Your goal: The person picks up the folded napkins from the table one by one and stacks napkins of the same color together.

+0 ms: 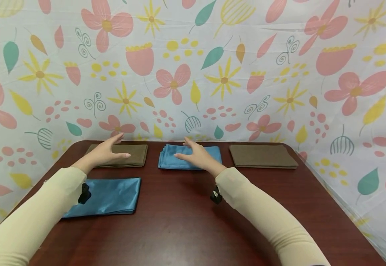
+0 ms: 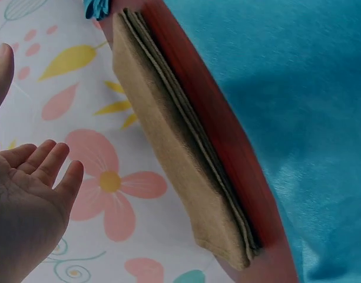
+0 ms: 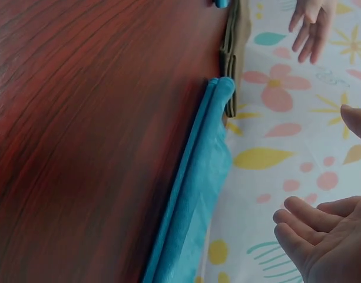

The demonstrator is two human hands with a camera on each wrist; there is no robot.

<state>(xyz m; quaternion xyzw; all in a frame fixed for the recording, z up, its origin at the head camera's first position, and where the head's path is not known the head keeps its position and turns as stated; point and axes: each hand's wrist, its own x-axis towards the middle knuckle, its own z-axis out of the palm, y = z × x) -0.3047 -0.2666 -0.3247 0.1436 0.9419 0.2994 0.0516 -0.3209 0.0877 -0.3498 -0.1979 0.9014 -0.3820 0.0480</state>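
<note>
My left hand (image 1: 104, 152), fingers spread and relaxed, is raised in front of a folded brown cloth (image 1: 134, 155) at the back left of the table. Nothing is in its grasp; the left wrist view has the palm (image 2: 27, 218) apart from the brown cloth (image 2: 168, 135). My right hand (image 1: 197, 156), likewise loose and holding nothing, overlaps a folded blue cloth (image 1: 173, 162) at the back middle in the head view. In the right wrist view, this hand (image 3: 327, 236) is clear of the blue cloth's (image 3: 198, 177) folded edge. Part of that cloth is hidden behind the hand in the head view.
A wider, shiny blue cloth (image 1: 113, 199) lies at the left, partly covered by the left sleeve (image 1: 53, 199). Another folded brown cloth (image 1: 263, 156) lies at the back right. The dark red-brown table (image 1: 179, 229) backs onto a flower-patterned hanging sheet (image 1: 193, 48).
</note>
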